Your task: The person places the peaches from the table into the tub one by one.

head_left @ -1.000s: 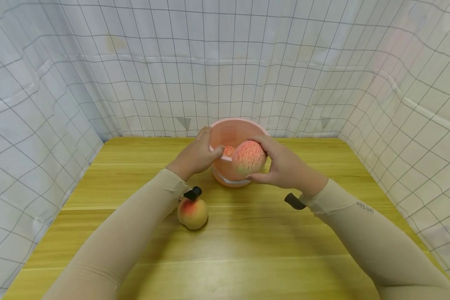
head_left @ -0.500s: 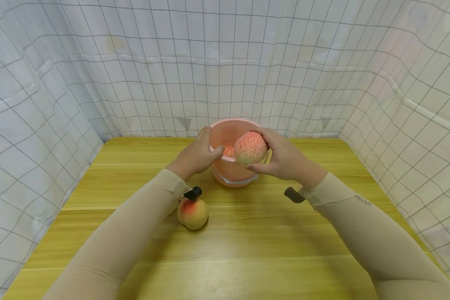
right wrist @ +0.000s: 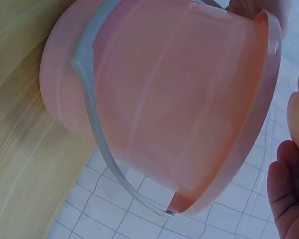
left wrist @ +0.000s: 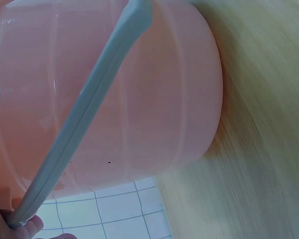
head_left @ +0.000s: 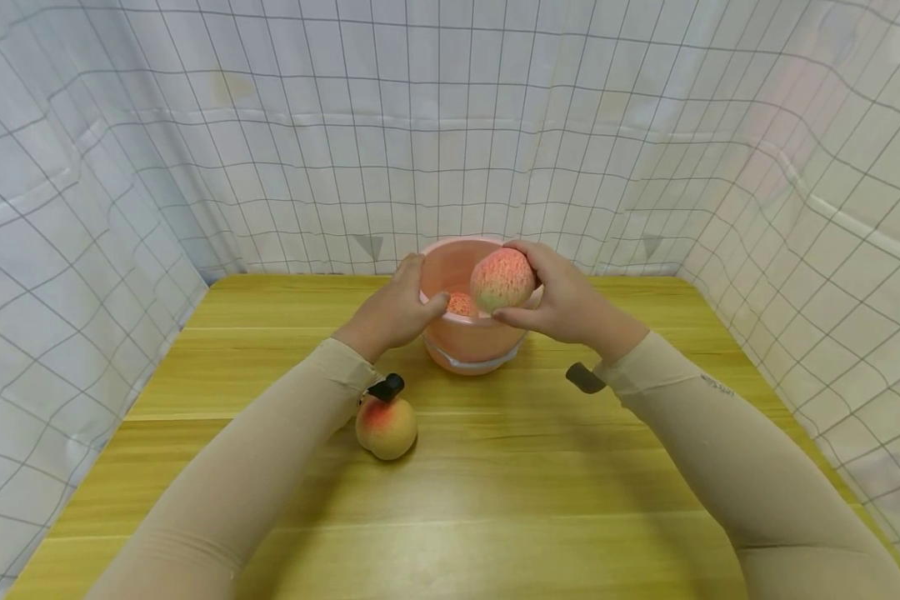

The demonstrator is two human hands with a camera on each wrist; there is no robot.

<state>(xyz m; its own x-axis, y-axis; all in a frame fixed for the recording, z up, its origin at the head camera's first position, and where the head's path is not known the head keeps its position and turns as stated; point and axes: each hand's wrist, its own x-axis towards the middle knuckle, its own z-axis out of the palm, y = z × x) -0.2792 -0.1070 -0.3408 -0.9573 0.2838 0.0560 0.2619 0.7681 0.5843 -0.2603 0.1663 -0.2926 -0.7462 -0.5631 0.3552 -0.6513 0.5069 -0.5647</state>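
While the right hand (head_left: 562, 304) carries a peach over the bucket, these lines set out the moment.

Right hand: curled round a pink-speckled peach (head_left: 502, 279), held above the near rim of the pink bucket (head_left: 472, 337), thumb below the fruit and fingers over its top.

Left hand: the left hand (head_left: 393, 312) grips the bucket's left rim, thumb hooked over the edge, steadying it.

Bucket: just beyond both hands on the wooden table (head_left: 495, 500); its grey bail handle (left wrist: 84, 114) hangs down the outer wall, as both wrist views show.

Inside the bucket: a second peach (head_left: 461, 304) lies between the two hands, partly hidden by the rim; it may be resting on the bottom, but the view does not settle that.

Loose peach: a third peach (head_left: 386, 427) sits on the table under the left forearm, well short of the bucket.

Step in hand: by my reading, putting the held peach into the bucket; it is over the opening but not yet let go.

Next move calls for: lowering the fruit past the rim beside the peach already there, then loosening the fingers, with the left hand holding the bucket firm.

Change from a second ago: the right hand and its peach have risen from in front of the bucket wall to above the rim; the left hand and the loose peach have stayed put.
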